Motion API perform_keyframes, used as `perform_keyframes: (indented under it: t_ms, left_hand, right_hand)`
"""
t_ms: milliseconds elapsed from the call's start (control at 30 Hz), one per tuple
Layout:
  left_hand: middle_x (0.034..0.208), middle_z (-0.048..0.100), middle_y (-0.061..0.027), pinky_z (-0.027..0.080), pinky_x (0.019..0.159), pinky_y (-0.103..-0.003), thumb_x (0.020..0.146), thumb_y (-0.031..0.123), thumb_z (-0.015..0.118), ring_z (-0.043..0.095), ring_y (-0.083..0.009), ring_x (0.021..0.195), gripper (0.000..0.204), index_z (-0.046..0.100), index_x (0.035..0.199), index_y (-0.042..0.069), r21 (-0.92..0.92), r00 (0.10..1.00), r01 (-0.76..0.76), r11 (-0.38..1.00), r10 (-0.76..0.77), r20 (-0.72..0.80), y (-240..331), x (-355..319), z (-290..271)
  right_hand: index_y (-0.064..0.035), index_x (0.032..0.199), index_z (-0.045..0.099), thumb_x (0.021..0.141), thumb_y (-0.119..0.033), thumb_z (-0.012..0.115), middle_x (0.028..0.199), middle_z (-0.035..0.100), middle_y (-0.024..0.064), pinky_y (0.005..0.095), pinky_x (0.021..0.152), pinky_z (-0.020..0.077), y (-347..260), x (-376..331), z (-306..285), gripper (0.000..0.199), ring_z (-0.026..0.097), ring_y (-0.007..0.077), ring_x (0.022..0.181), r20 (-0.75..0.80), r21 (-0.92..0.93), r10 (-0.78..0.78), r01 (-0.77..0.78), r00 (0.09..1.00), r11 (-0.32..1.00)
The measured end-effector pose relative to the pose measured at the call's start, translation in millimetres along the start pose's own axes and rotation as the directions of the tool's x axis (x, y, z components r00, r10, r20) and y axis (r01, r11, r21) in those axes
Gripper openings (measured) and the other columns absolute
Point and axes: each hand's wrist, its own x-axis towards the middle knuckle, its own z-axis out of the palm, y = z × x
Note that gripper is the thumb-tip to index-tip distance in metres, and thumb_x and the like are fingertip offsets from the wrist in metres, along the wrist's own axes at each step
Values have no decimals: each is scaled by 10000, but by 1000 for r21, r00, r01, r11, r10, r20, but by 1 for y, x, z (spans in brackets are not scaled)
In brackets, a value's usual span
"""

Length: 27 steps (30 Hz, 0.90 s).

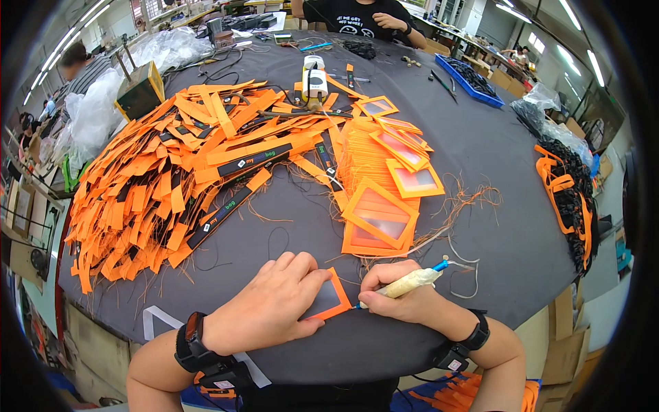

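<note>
My left hand (274, 302) bends over a small orange-bordered clear window piece (336, 296) near the table's front edge and pins it down, covering much of it. In my right hand (405, 295) is a pen-like tool (415, 281) with a cream-wrapped grip and a blue end. Its dark tip touches or nearly touches the right edge of the orange border. Beyond my hands lies a stack of similar orange window pieces (377, 213), several fanned loosely on top. To its left spreads a large heap of orange strips (144, 185) with black printed bands and loose threads.
A white power socket (315, 84) with cords stands behind the stack. Tangled orange threads (473, 202) lie to its right. A blue tray (470, 81) of dark items sits far right, black-and-orange straps (570, 206) at the right edge. Another person (364, 17) sits across the table.
</note>
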Motion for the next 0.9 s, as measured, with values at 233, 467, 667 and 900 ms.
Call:
perform_keyframes:
  t_ms: [233, 467, 667, 900]
  left_hand:
    - [1062, 467, -143, 411, 891, -367, 698, 209, 802, 473, -301, 1013, 643, 505, 1223, -14, -29, 998, 52, 998, -53, -31, 1, -1, 4]
    - [1077, 469, -157, 436, 885, -375, 718, 239, 810, 504, -327, 1007, 659, 488, 1229, -25, -45, 984, 177, 983, -177, 3, -3, -3, 2]
    - [973, 516, -138, 452, 794, -380, 756, 197, 778, 547, -311, 953, 420, 503, 1015, 12, -64, 983, 178, 982, -181, -36, -6, 2, 1]
    - [718, 514, -6, 394, 555, -259, 857, 120, 702, 481, -126, 612, 270, 463, 951, 38, -506, 968, 208, 837, -249, -15, -8, 8, -20]
  right_hand:
    - [-2, 862, 620, 863, -62, 631, 761, 656, 61, 228, 581, 519, -2, -5, -2, 61, 647, 114, 644, -72, 218, 172, -152, 982, 964]
    - [0, 1074, 573, 932, -286, 629, 861, 696, 92, 226, 598, 522, -14, -7, 1, 324, 652, 108, 665, -222, 391, 74, 19, 972, 920]
    - [-9, 1060, 561, 943, -196, 599, 896, 701, 111, 231, 597, 531, -14, -12, 3, 224, 662, 124, 667, -237, 127, -45, 77, 971, 989]
    - [-26, 1029, 523, 829, 5, 695, 978, 678, 96, 229, 622, 526, -20, -3, 18, 266, 633, 91, 658, -276, 23, -55, 64, 960, 998]
